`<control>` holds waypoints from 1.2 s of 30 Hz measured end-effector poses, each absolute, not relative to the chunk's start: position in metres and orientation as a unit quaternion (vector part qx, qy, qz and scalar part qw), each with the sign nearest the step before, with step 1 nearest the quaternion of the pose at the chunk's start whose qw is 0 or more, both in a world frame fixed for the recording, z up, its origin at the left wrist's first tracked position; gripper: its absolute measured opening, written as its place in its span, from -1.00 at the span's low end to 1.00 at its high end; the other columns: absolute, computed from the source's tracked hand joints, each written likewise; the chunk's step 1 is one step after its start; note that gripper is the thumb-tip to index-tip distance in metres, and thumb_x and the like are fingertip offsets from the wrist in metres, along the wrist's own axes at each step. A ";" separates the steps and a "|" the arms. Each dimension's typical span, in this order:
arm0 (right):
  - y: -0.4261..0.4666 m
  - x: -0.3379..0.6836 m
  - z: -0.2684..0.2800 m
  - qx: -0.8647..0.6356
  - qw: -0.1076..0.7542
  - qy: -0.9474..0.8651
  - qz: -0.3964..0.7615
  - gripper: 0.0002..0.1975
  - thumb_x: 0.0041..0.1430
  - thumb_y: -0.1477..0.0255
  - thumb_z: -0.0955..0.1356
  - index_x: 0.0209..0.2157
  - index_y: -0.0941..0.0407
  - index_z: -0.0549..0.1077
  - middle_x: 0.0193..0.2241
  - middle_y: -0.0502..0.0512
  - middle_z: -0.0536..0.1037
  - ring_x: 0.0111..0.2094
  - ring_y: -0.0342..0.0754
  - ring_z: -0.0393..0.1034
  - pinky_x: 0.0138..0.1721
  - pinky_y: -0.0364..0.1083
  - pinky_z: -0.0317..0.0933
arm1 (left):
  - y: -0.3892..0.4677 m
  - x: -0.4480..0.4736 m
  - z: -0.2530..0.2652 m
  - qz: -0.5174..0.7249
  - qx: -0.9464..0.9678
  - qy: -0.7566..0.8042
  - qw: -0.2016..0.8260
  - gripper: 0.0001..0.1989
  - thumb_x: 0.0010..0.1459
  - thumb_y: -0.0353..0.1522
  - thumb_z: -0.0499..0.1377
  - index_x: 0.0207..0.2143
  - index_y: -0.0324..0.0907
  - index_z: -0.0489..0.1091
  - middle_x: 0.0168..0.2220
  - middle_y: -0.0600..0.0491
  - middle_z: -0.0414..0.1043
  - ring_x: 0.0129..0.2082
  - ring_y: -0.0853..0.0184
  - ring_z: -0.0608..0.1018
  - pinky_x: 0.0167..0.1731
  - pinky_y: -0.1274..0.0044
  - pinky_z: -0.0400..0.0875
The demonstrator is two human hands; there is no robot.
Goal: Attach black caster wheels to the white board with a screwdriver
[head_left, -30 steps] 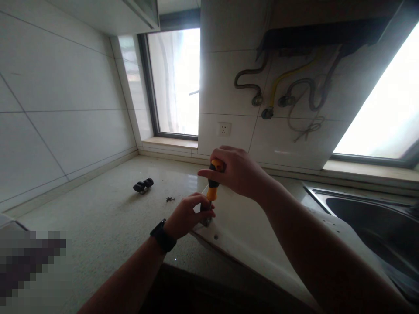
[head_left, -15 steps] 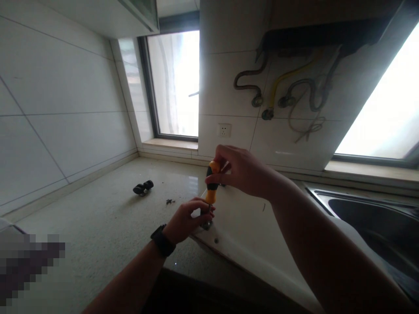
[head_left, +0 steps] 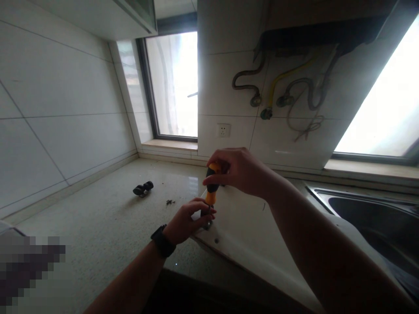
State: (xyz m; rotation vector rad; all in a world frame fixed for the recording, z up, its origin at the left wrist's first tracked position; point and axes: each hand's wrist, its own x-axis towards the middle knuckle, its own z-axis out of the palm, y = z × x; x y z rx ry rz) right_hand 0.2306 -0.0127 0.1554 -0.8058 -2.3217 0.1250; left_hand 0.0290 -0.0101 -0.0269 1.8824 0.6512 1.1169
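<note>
My right hand grips an orange and black screwdriver by its handle, fingers curled round the upper end. The tool stands nearly upright, shaft downward, above a corner of the white panel. At that corner my left hand has its thumb and fingers closed about a small dark caster with a shiny metal base. Those fingers also surround the screwdriver's shaft, and its tip is hidden. Near the caster, a small hole shows in the panel.
Two black casters lie on the speckled counter to the left. Several small screws are between them and my left hand. A steel sink is on the right. The tiled wall behind has a socket and hoses.
My right hand has turned slightly around the screwdriver's handle, its fingers shifting a little left. My left hand stays in place at the caster. The view has shifted slightly.
</note>
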 end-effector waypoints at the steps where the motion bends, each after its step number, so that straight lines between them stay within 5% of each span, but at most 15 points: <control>1: -0.014 0.226 0.154 -0.327 0.347 -0.879 0.005 -0.55 0.03 0.07 0.58 -0.39 0.16 0.50 -0.53 -0.06 0.44 -0.52 -0.18 0.24 -0.45 -0.11 0.06 | -0.010 0.029 -0.027 0.444 0.758 0.267 0.395 -0.87 0.26 -0.30 0.34 -0.24 -0.18 0.58 -0.12 -0.06 0.50 -0.09 0.22 0.58 0.01 0.29 0.49; 4: -0.018 0.220 0.149 -0.323 0.375 -0.869 -0.004 -0.57 0.17 0.07 0.51 -0.41 0.17 0.49 -0.46 0.02 0.47 -0.46 -0.15 0.27 -0.42 -0.10 0.11 | -0.012 0.031 -0.027 0.450 0.759 0.283 0.376 -0.87 0.26 -0.29 0.35 -0.27 -0.18 0.59 -0.11 -0.07 0.50 -0.07 0.21 0.56 -0.01 0.31 0.48; 6: -0.019 0.222 0.147 -0.268 0.358 -0.889 0.098 -0.72 0.37 0.27 0.37 -0.09 0.19 0.55 -0.22 0.15 0.56 -0.29 -0.09 0.41 -0.28 -0.09 0.26 | -0.012 0.032 -0.028 0.450 0.752 0.281 0.391 -0.85 0.27 -0.28 0.34 -0.27 -0.19 0.60 -0.09 -0.08 0.50 -0.07 0.20 0.56 -0.04 0.33 0.49; 8: -0.017 0.227 0.147 -0.214 0.319 -0.899 0.209 -0.60 0.40 0.47 0.25 0.21 0.18 0.42 0.02 0.23 0.54 -0.10 -0.07 0.46 -0.09 -0.04 0.32 | -0.012 0.031 -0.029 0.448 0.748 0.277 0.404 -0.85 0.28 -0.28 0.34 -0.24 -0.18 0.61 -0.07 -0.09 0.51 -0.06 0.19 0.57 -0.03 0.33 0.49; 10: -0.014 0.232 0.148 -0.193 0.298 -0.898 0.260 -0.53 0.35 0.55 0.27 0.27 0.16 0.38 0.08 0.22 0.53 -0.01 -0.06 0.46 0.02 -0.01 0.32 | -0.011 0.030 -0.028 0.446 0.748 0.273 0.409 -0.84 0.27 -0.27 0.34 -0.21 -0.18 0.63 -0.05 -0.10 0.51 -0.04 0.19 0.58 0.00 0.31 0.50; 14: -0.008 0.231 0.149 -0.256 0.342 -0.892 0.151 -0.69 0.20 0.35 0.51 -0.03 0.13 0.58 -0.20 0.10 0.61 -0.25 -0.08 0.48 -0.19 -0.07 0.31 | -0.010 0.028 -0.027 0.439 0.764 0.266 0.391 -0.83 0.29 -0.27 0.33 -0.17 -0.16 0.65 -0.05 -0.10 0.53 -0.01 0.18 0.57 0.08 0.26 0.47; 18: -0.011 0.223 0.148 -0.350 0.376 -0.858 -0.024 -0.50 -0.03 0.02 0.59 -0.43 0.16 0.49 -0.50 -0.02 0.44 -0.50 -0.16 0.23 -0.43 -0.09 0.07 | -0.011 0.030 -0.027 0.452 0.753 0.262 0.401 -0.83 0.25 -0.26 0.36 -0.17 -0.15 0.64 -0.10 -0.08 0.53 -0.05 0.19 0.59 0.02 0.29 0.52; 20: -0.015 0.223 0.148 -0.337 0.378 -0.863 -0.001 -0.57 0.12 0.06 0.53 -0.39 0.16 0.50 -0.44 0.03 0.49 -0.45 -0.13 0.31 -0.38 -0.08 0.14 | -0.012 0.031 -0.028 0.460 0.744 0.260 0.409 -0.83 0.27 -0.26 0.35 -0.16 -0.15 0.64 -0.11 -0.07 0.52 -0.09 0.21 0.60 -0.05 0.33 0.54; 22: -0.017 0.227 0.149 -0.272 0.354 -0.890 0.095 -0.77 0.33 0.29 0.40 -0.13 0.15 0.55 -0.21 0.13 0.58 -0.25 -0.07 0.45 -0.22 -0.07 0.29 | -0.012 0.031 -0.028 0.457 0.742 0.257 0.417 -0.83 0.29 -0.27 0.32 -0.16 -0.16 0.64 -0.10 -0.07 0.51 -0.12 0.24 0.61 -0.07 0.34 0.55; 26: -0.014 0.236 0.149 -0.185 0.312 -0.895 0.257 -0.54 0.29 0.61 0.27 0.19 0.09 0.43 0.13 0.15 0.52 0.13 -0.06 0.42 0.12 -0.04 0.30 | -0.011 0.029 -0.028 0.443 0.745 0.261 0.425 -0.79 0.32 -0.25 0.29 -0.13 -0.17 0.64 -0.02 -0.11 0.50 -0.14 0.25 0.62 -0.05 0.32 0.56; 30: -0.009 0.233 0.148 -0.240 0.345 -0.889 0.181 -0.69 0.22 0.43 0.48 0.01 0.10 0.55 -0.14 0.10 0.61 -0.19 -0.06 0.51 -0.15 -0.05 0.36 | -0.009 0.029 -0.029 0.446 0.755 0.257 0.407 -0.79 0.32 -0.24 0.29 -0.12 -0.16 0.64 -0.03 -0.12 0.51 -0.03 0.18 0.59 0.04 0.26 0.52; 34: -0.012 0.221 0.146 -0.321 0.373 -0.871 -0.016 -0.53 -0.01 0.08 0.60 -0.36 0.14 0.47 -0.46 -0.03 0.44 -0.48 -0.15 0.25 -0.45 -0.10 0.08 | -0.009 0.030 -0.028 0.448 0.764 0.257 0.388 -0.82 0.27 -0.25 0.35 -0.18 -0.15 0.66 -0.09 -0.10 0.54 0.00 0.16 0.57 0.08 0.25 0.49; 36: -0.016 0.218 0.146 -0.347 0.369 -0.859 -0.068 -0.50 0.09 0.01 0.54 -0.43 0.13 0.37 -0.50 -0.04 0.39 -0.50 -0.16 0.17 -0.46 -0.09 0.00 | -0.009 0.030 -0.027 0.454 0.762 0.261 0.380 -0.82 0.26 -0.25 0.36 -0.16 -0.15 0.66 -0.13 -0.08 0.53 -0.05 0.18 0.58 0.06 0.26 0.49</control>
